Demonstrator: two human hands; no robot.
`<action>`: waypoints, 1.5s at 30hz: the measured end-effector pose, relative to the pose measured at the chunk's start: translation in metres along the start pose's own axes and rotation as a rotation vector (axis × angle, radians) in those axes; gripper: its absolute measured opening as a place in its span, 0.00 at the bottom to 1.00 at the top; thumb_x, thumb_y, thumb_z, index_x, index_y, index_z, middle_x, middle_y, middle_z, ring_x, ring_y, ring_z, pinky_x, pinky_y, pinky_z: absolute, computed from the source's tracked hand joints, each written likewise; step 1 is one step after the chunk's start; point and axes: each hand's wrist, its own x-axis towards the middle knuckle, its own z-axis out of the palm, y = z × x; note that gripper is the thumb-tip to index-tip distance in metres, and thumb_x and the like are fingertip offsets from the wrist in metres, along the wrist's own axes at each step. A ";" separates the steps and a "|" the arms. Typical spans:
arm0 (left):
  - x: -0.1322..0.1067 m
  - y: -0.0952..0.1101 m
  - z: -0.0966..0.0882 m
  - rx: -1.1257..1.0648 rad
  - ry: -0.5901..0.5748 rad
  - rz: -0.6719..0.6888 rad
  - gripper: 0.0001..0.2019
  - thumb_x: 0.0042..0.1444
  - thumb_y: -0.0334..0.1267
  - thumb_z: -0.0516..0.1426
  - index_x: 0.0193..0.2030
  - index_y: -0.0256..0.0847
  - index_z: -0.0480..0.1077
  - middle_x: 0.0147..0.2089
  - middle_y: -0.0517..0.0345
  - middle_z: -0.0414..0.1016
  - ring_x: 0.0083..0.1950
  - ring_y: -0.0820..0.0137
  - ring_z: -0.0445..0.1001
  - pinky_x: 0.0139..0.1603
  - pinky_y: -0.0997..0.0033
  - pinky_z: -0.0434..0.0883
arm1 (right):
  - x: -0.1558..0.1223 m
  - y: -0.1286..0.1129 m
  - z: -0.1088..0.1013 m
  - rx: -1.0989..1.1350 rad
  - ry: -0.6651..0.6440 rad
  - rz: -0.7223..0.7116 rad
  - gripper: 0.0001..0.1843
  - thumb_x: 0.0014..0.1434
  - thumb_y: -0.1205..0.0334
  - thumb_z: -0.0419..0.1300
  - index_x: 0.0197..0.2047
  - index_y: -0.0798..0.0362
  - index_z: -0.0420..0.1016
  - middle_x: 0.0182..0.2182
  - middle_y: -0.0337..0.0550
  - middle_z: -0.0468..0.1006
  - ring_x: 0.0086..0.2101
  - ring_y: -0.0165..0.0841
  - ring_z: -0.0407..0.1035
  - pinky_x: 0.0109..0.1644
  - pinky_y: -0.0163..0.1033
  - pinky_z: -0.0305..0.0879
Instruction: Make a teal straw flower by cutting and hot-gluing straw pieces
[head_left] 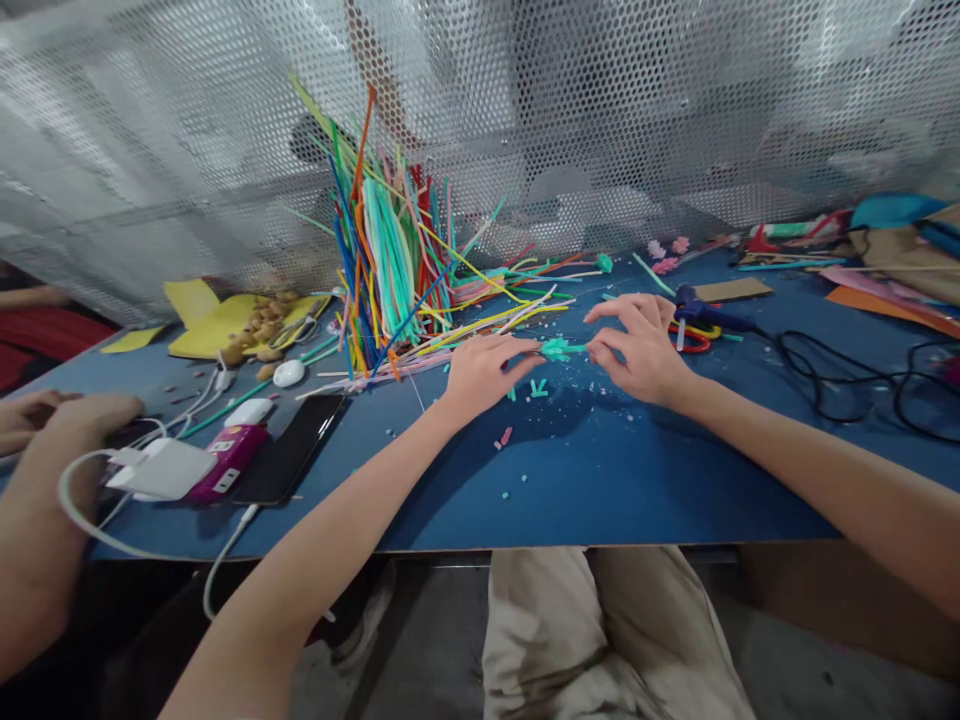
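Above the blue table [570,490], a small teal piece made of pipe cleaner [556,349] spans the gap between my hands. Its left end is pinched by my left hand [489,372], thumb and fingertips together. From the right, my right hand [637,350] pinches the thin stem between thumb and a finger, other fingers curved above. Short teal pipe cleaner bits [538,388] lie just below, with small pink bits [504,437] nearer to me. Beyond my right hand are a blue glue gun [709,312] and red-handled scissors [694,342], partly hidden.
Bundled pipe cleaners [390,260] stand against the perforated metal screen [600,110]. A phone [294,450], a purple power strip [229,462] and white cables lie left, near another person's hands [90,420]. A black cord [817,380] coils at right. Yellow sheets [199,310] lie far left.
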 end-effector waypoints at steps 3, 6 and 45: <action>0.000 -0.001 0.000 0.009 0.001 0.013 0.10 0.64 0.48 0.61 0.44 0.48 0.81 0.39 0.61 0.84 0.38 0.71 0.82 0.41 0.70 0.72 | 0.000 0.000 0.001 -0.010 0.001 -0.001 0.14 0.69 0.55 0.56 0.35 0.48 0.79 0.58 0.41 0.73 0.55 0.44 0.60 0.56 0.55 0.50; -0.001 -0.003 0.001 0.035 0.002 0.023 0.10 0.65 0.48 0.60 0.43 0.48 0.81 0.39 0.62 0.85 0.38 0.70 0.81 0.40 0.69 0.70 | -0.001 0.002 0.002 -0.013 0.019 0.004 0.11 0.68 0.52 0.59 0.38 0.45 0.81 0.59 0.40 0.71 0.56 0.44 0.60 0.56 0.55 0.51; -0.002 -0.010 -0.004 -0.105 0.016 -0.038 0.08 0.65 0.43 0.61 0.44 0.47 0.81 0.42 0.59 0.85 0.40 0.70 0.82 0.43 0.70 0.75 | -0.025 0.168 -0.027 -0.364 -0.656 0.535 0.41 0.59 0.38 0.59 0.67 0.57 0.66 0.58 0.71 0.65 0.57 0.60 0.58 0.56 0.58 0.54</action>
